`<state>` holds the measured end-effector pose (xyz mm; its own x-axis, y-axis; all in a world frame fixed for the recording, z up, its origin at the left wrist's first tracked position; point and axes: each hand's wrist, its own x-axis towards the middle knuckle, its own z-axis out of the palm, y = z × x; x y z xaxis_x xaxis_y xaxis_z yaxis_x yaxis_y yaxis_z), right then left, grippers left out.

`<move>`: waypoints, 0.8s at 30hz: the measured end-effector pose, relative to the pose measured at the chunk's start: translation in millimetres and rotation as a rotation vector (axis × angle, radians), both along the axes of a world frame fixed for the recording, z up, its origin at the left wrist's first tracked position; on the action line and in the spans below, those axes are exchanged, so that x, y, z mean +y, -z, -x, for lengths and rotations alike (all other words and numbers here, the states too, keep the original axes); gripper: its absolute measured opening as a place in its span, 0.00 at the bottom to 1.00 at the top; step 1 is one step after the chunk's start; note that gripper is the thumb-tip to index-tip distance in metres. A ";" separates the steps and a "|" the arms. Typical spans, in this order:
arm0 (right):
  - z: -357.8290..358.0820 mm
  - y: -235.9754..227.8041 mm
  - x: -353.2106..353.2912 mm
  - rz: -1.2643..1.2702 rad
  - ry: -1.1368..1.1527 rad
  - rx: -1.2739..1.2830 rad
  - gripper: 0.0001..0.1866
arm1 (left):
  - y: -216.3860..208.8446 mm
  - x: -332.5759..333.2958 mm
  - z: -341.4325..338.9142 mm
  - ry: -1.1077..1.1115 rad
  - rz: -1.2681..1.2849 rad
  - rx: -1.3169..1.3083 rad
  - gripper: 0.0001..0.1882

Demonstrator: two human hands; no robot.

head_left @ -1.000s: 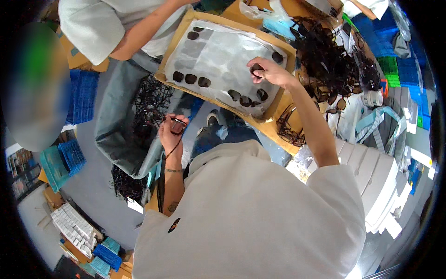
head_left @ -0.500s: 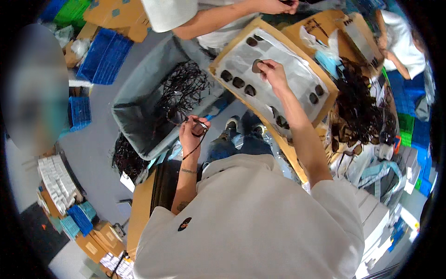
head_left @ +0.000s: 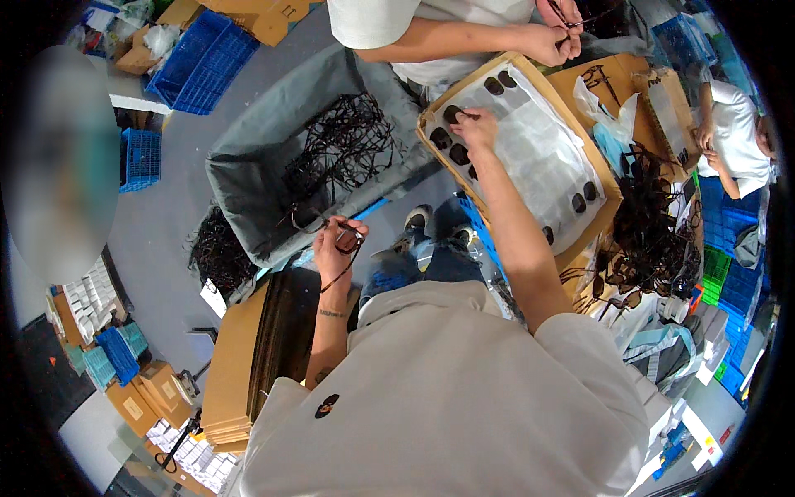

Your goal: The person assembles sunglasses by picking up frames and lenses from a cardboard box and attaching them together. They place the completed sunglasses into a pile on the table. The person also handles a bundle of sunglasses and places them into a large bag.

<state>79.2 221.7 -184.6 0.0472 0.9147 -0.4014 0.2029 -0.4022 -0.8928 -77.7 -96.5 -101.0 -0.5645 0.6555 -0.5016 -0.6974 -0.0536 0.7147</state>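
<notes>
My left hand (head_left: pixel 333 255) is closed around a pair of dark-framed glasses (head_left: pixel 349 240), with one temple arm hanging down past the wrist. A shallow cardboard tray (head_left: pixel 614 197) lined with white sheeting lies in front to the right. Over its far left part, my right hand (head_left: pixel 478 131) pinches a dark lens (head_left: pixel 452 114), low against the liner. Beside those fingers sit more dark lenses (head_left: pixel 459 154), one partly covered by the hand. Two lenses (head_left: pixel 500 82) lie along the far edge, and several others (head_left: pixel 584 197) lie toward the right and near sides.
A grey-lined bin (head_left: pixel 236 186) holds tangled dark frames (head_left: pixel 344 145). Across from me, a co-worker's hands (head_left: pixel 555 37) hold glasses beyond the tray. More glasses (head_left: pixel 654 224) are heaped right of it. Flattened cardboard (head_left: pixel 236 356) stands by my left arm; blue crates (head_left: pixel 203 62) lie far left.
My right hand has carried the lens leftward, down to the lenses at the tray's left end. My left hand still grips the glasses. The whole view has shifted slightly.
</notes>
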 end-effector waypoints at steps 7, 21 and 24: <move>2.8 2.7 -5.1 -0.235 -0.277 -0.718 0.18 | -3.8 15.2 6.4 0.240 -0.030 0.120 0.14; -248.7 -175.0 -258.9 -0.261 -0.057 -0.396 0.08 | -88.8 107.1 -161.0 1.431 -0.309 -0.011 0.31; -276.8 -191.3 -299.5 -0.210 0.085 -0.240 0.07 | -90.9 110.5 -221.0 1.531 -0.235 0.036 0.29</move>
<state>356.0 -77.8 6.7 0.1972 0.9651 -0.1724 0.3908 -0.2386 -0.8890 143.2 14.0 -10.1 0.6866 0.6577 -0.3097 -0.1718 0.5608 0.8099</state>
